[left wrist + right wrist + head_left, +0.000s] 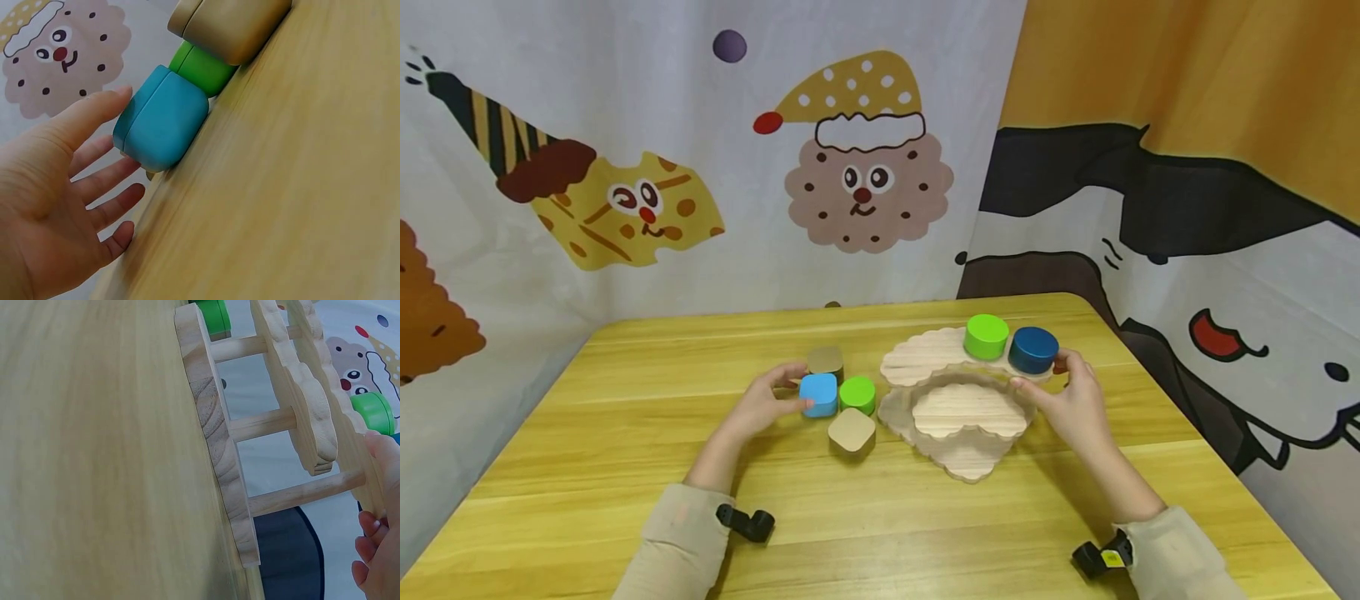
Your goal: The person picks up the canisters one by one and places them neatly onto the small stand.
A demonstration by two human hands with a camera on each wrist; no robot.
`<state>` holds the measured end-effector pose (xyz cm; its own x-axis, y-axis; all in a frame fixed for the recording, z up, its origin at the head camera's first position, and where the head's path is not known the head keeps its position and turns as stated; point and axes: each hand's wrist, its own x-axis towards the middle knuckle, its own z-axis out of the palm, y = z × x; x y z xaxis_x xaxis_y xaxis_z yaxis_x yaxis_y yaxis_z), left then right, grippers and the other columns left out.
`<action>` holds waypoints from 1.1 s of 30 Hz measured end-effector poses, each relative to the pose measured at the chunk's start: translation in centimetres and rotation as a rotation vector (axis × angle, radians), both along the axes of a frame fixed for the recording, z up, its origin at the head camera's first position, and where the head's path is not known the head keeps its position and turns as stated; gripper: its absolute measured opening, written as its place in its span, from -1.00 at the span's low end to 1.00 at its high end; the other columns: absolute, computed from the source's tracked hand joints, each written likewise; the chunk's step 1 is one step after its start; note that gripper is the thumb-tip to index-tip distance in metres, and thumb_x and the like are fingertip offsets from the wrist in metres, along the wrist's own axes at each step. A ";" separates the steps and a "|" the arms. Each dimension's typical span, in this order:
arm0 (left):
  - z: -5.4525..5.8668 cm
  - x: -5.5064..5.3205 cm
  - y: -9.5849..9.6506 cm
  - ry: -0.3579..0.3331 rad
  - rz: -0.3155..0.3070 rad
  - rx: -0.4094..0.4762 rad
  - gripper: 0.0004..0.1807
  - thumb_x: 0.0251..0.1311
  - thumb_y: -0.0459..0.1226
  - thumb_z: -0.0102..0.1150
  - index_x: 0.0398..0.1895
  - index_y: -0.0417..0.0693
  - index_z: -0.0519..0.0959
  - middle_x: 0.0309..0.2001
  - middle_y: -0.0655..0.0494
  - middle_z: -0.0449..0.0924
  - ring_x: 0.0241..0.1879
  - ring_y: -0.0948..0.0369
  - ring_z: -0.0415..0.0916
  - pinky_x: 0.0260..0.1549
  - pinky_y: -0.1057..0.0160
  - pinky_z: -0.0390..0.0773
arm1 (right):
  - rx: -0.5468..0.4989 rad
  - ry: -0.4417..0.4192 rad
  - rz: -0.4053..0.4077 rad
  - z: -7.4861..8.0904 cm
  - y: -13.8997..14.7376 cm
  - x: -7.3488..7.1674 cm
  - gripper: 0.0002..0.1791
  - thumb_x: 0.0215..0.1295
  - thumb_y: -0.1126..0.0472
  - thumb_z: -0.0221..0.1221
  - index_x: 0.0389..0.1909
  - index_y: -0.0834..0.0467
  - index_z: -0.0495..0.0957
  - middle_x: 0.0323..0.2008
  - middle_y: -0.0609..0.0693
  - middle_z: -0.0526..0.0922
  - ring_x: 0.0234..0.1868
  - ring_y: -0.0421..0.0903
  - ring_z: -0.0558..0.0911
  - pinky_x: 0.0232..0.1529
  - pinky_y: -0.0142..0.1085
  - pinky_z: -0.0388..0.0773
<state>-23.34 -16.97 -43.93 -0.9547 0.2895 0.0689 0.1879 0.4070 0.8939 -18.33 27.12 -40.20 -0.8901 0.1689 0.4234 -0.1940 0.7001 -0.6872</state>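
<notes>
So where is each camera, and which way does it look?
Head: on the person's head, facing forward and down at the table; left hand, right hand and both sleeves show.
Left wrist: on that wrist, facing the blue block; just the left hand shows.
Right wrist: on that wrist, facing the wooden stand from the side; part of the right hand shows.
Shared: head and left wrist both see the blue block; head and right wrist both see the wooden stand.

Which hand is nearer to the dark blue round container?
Right. The right hand grips the wooden stand just beside the dark blue container; the left hand is farther left, at the light blue container.
</notes>
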 end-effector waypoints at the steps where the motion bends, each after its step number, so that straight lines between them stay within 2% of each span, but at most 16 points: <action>1: -0.1 0.0 0.0 0.001 -0.001 0.000 -0.30 0.11 -0.32 0.36 0.31 -0.31 0.31 0.21 -0.24 0.38 0.14 -0.20 0.31 0.06 -0.20 0.31 | 0.000 0.000 0.000 0.0 0.0 0.0 -0.24 0.06 0.01 0.42 0.10 0.41 0.35 -0.14 0.24 0.43 -0.10 0.17 0.38 -0.25 -0.14 0.26; 5: -0.3 0.1 -0.1 0.004 -0.005 0.011 -0.30 0.08 -0.31 0.39 0.29 -0.30 0.34 0.18 -0.23 0.41 0.13 -0.18 0.32 0.07 -0.22 0.28 | -0.003 -0.012 -0.004 0.0 -0.1 0.0 -0.23 0.06 -0.01 0.41 0.11 0.41 0.34 -0.14 0.25 0.41 -0.11 0.13 0.36 -0.27 -0.15 0.26; 12: -1.0 0.0 -0.1 0.002 -0.026 0.074 -0.31 0.02 -0.29 0.44 0.26 -0.26 0.40 0.09 -0.17 0.48 0.09 -0.09 0.38 0.09 -0.13 0.32 | -0.003 -0.016 -0.006 0.1 -0.1 0.1 -0.23 0.06 -0.02 0.41 0.11 0.41 0.34 -0.14 0.25 0.41 -0.11 0.14 0.37 -0.27 -0.15 0.27; 16: -1.1 0.1 -0.2 0.004 -0.022 0.073 -0.31 0.02 -0.29 0.44 0.25 -0.25 0.41 0.08 -0.16 0.49 0.08 -0.08 0.39 0.08 -0.11 0.34 | -0.003 -0.023 -0.005 0.0 0.0 0.1 -0.22 0.06 -0.03 0.41 0.11 0.40 0.34 -0.13 0.24 0.41 -0.11 0.15 0.37 -0.28 -0.15 0.28; 19: -0.5 0.4 0.0 -0.008 -0.012 0.066 -0.33 0.04 -0.30 0.43 0.24 -0.26 0.41 0.08 -0.16 0.49 0.08 -0.08 0.39 0.07 -0.11 0.33 | -0.007 -0.027 -0.006 0.0 -0.1 0.1 -0.21 0.06 -0.04 0.41 0.12 0.40 0.33 -0.13 0.25 0.41 -0.10 0.17 0.37 -0.28 -0.15 0.27; 24: 1.5 1.4 0.4 -0.017 -0.025 0.087 -0.39 0.07 -0.38 0.37 0.21 -0.36 0.40 0.06 -0.24 0.48 0.08 -0.16 0.37 0.08 -0.17 0.30 | -0.008 -0.017 -0.005 0.0 -0.1 0.1 -0.22 0.06 -0.03 0.41 0.12 0.40 0.33 -0.12 0.24 0.41 -0.10 0.16 0.37 -0.30 -0.17 0.27; 26: 1.7 1.5 0.3 -0.010 -0.032 0.089 -0.41 0.09 -0.38 0.36 0.19 -0.38 0.40 0.05 -0.25 0.49 0.08 -0.17 0.37 0.07 -0.20 0.29 | -0.007 -0.015 -0.007 0.0 -0.1 0.1 -0.22 0.06 -0.03 0.41 0.12 0.40 0.34 -0.13 0.24 0.41 -0.11 0.16 0.37 -0.31 -0.18 0.27; 33: -0.3 0.2 -0.4 0.024 -0.017 0.075 -0.43 0.07 -0.30 0.40 0.17 -0.25 0.46 -0.01 -0.11 0.53 0.03 -0.03 0.39 0.04 -0.11 0.33 | -0.006 -0.007 -0.005 -0.1 0.0 0.1 -0.22 0.06 -0.02 0.41 0.12 0.40 0.34 -0.13 0.24 0.42 -0.09 0.18 0.38 -0.28 -0.16 0.27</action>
